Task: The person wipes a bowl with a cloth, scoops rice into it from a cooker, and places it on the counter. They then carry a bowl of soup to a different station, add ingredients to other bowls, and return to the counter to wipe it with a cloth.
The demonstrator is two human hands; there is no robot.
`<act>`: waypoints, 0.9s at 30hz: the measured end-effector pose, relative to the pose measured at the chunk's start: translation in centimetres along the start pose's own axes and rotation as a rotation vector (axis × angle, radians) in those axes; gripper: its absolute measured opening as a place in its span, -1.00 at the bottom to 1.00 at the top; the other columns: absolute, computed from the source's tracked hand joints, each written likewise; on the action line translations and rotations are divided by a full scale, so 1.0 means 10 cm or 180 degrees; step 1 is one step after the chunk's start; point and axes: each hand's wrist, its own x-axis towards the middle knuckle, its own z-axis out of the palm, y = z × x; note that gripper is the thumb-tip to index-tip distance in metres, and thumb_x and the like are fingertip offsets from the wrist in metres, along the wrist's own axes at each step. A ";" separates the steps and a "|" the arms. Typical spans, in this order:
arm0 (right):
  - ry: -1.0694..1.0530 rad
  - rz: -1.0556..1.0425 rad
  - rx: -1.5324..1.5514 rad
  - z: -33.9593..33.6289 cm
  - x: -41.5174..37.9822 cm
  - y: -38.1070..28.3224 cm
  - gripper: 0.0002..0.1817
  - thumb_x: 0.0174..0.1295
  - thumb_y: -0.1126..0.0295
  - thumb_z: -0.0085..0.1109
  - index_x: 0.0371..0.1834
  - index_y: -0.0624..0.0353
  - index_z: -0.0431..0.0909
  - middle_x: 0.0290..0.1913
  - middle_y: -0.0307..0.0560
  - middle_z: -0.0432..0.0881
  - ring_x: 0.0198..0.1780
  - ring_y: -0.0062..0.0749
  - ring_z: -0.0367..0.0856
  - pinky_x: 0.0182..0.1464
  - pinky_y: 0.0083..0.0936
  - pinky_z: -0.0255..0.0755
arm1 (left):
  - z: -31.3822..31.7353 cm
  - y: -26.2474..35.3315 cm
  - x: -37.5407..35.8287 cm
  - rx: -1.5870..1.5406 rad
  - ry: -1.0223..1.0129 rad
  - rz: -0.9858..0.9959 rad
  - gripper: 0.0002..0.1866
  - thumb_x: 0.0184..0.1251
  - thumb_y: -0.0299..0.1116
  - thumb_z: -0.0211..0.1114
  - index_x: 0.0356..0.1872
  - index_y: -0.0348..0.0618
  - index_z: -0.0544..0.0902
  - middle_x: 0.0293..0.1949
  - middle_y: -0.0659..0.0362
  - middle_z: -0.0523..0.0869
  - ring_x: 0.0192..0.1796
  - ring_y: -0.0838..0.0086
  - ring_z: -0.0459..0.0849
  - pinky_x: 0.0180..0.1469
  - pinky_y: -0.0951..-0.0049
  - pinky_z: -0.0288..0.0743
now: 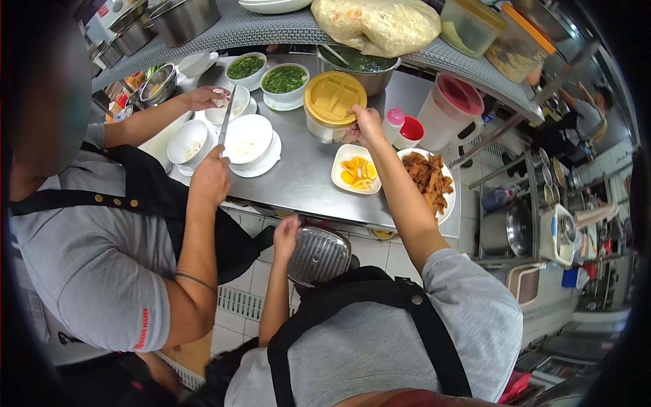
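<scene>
My right hand (366, 126) grips the edge of the yellow lid on a clear round container (332, 102), which stands on the steel table (298, 186). Down by the table's front edge is my left hand (287, 234), its fingers curled; nothing can be made out in it. Just below my right hand sits a square white bowl of orange slices (356, 168). A plate of fried brown food (428, 183) lies partly behind my right forearm. A pink-capped bottle (392, 125) and a red cup (409, 132) stand right of the container.
At the left, a co-worker holds a knife (228, 115) over white bowls (249, 139). Two bowls of green soup (284, 79) stand behind. A pitcher (451, 112) is at the right, a mesh shelf (271, 30) above, and a ridged metal bin lid (319, 254) below the table.
</scene>
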 end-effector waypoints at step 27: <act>-0.0243 0.0491 0.0416 -1.55 -1.85 -0.56 -0.46 -0.08 0.58 -0.02 0.09 0.38 0.21 -0.04 0.02 0.45 -0.04 -0.33 0.49 0.00 -0.50 0.39 | 1.21 0.62 4.02 -0.1044 0.2610 -0.0590 -0.74 0.01 -0.66 0.17 -0.20 -0.49 0.47 -0.12 -0.08 0.51 -0.28 0.18 0.63 -0.47 0.39 0.68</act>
